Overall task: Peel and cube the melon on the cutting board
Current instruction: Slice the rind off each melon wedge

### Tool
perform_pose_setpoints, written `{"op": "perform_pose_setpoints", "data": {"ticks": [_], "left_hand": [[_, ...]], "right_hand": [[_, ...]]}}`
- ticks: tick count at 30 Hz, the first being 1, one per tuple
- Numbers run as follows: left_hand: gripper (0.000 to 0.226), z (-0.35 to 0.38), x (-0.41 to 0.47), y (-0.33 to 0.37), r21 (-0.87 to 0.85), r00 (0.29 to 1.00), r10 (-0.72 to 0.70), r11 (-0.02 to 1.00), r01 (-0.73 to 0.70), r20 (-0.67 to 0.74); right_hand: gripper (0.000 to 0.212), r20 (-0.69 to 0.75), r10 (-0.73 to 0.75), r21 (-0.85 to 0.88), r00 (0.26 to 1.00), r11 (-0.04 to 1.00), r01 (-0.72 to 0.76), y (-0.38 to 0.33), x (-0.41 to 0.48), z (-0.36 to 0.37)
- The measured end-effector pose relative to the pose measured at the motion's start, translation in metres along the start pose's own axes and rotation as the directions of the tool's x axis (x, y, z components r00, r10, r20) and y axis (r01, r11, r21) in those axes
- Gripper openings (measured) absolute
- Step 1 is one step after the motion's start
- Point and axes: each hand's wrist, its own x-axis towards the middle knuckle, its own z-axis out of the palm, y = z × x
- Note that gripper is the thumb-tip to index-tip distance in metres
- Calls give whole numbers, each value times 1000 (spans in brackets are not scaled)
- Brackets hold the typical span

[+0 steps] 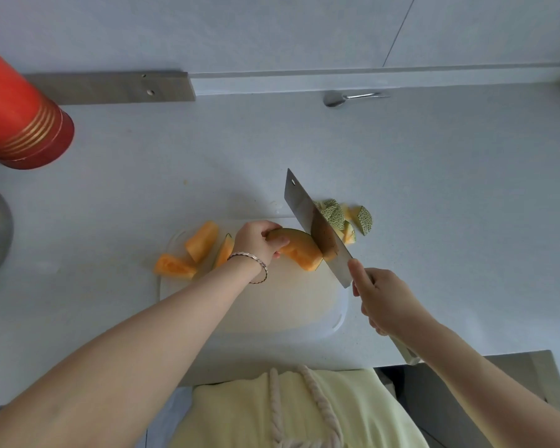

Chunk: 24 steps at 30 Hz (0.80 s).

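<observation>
Pale desk (434,173) carries the cutting board (272,305); at the board's far edge the left hand (257,242) curls round a melon wedge (301,250), while the right hand (385,302), over the board's right edge, grips a cleaver (311,221) whose blade meets the wedge's right end.

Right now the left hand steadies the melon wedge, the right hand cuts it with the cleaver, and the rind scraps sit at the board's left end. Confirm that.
One error: the rind scraps lie by the far right corner of the cutting board, behind the cleaver, not at its left end, as the head view shows. The left hand does steady the melon wedge while the right hand cuts.
</observation>
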Motion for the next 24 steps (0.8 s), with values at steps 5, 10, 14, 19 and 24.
{"op": "perform_pose_setpoints", "data": {"ticks": [5, 10, 14, 19, 24], "left_hand": [[29, 6, -4, -3, 23, 997, -35, 999, 34, 64], [24, 10, -8, -10, 11, 996, -32, 999, 31, 82], [25, 9, -10, -13, -15, 995, -39, 999, 40, 91], [27, 8, -14, -18, -35, 997, -24, 999, 27, 71], [27, 9, -17, -22, -19, 999, 22, 1000, -22, 27]], "right_hand": [[51, 60, 119, 130, 991, 984, -125, 11, -11, -4], [50, 96, 145, 235, 985, 958, -164, 14, -11, 0], [51, 105, 132, 294, 986, 943, -158, 10, -3, 16], [51, 63, 125, 316, 990, 939, -139, 14, 10, 43], [51, -38, 51, 323, 998, 946, -36, 23, 20, 61]]}}
